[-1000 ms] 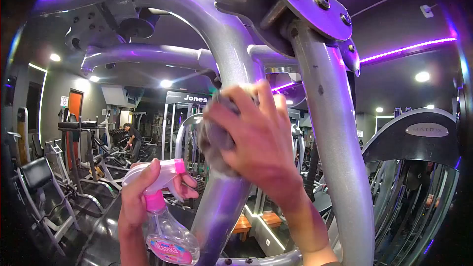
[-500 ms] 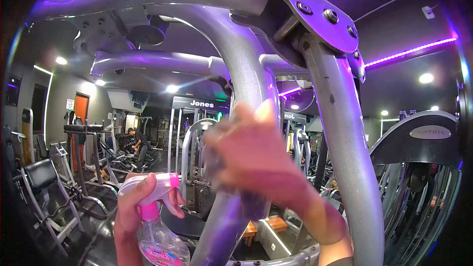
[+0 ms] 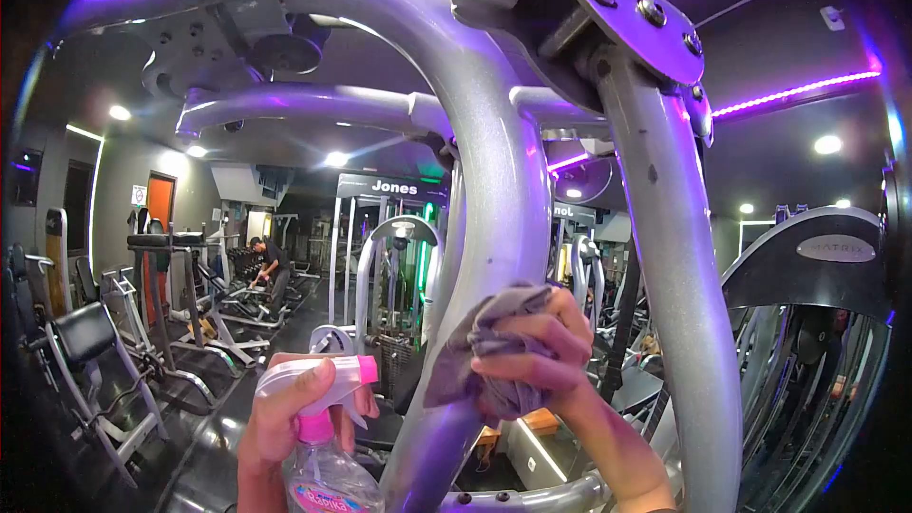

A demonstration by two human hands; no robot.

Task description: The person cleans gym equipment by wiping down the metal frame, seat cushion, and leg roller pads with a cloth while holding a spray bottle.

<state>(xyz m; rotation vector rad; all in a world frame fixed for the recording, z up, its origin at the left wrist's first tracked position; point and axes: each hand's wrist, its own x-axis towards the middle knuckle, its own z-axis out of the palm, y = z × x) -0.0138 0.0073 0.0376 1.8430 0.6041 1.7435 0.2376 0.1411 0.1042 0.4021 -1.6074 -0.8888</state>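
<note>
My left hand point(image 3: 275, 418) is wrapped round the neck of a clear spray bottle point(image 3: 328, 475) with a white and pink trigger head and a pink label. The bottle stands upright, its nozzle pointing right. In my right hand point(image 3: 546, 347) is a bunched dark grey cloth point(image 3: 503, 342), pressed against the curved silver-grey tube point(image 3: 489, 190) of a gym machine. Part of the cloth drapes over the tube's left side. My fingers are closed on the fabric.
A second thick tube point(image 3: 674, 294) slants down at the right from a bolted joint plate point(image 3: 655, 38). Behind are weight machines, a padded bench point(image 3: 85, 332) at left and a dark Matrix machine point(image 3: 807, 266) at right. A person point(image 3: 273, 266) bends over equipment far back.
My right hand has slid down the curved tube with the cloth and is less blurred. My left hand and the spray bottle have shifted right and slightly down in view.
</note>
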